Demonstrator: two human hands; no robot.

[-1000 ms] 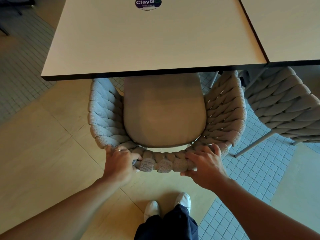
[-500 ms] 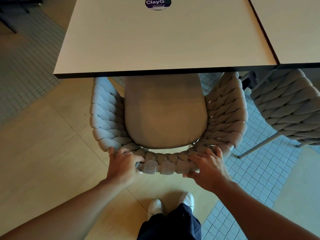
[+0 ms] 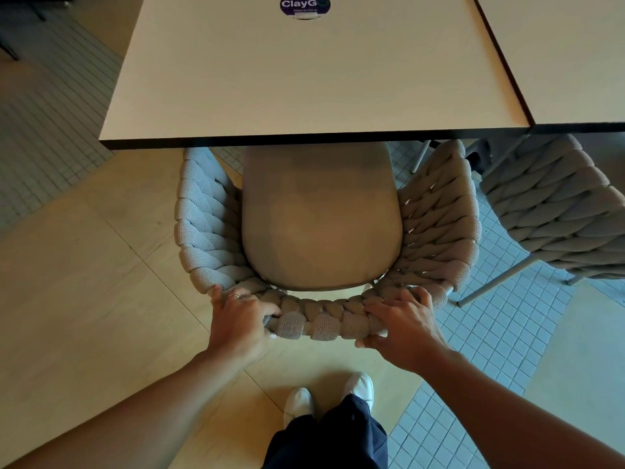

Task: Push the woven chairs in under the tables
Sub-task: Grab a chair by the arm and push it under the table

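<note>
Hands first: left hand [image 3: 238, 321] and right hand [image 3: 400, 324] both curled tight over the top rail of the chair [image 3: 321, 231], fingers hooked into the weave, thumbs under. Good spot to grab, rail looks firm under soft padded cord, not slippery. Probably medium weight, metal legs, should slide on the floor tile rather than need lifting. Seat front already tucked under the table [image 3: 304, 79], back half poking out. Count: two hands, two woven chairs in view, second chair [image 3: 554, 211] off right under the second table [image 3: 568, 55], two tables, one sticker [image 3: 304, 5].
</note>
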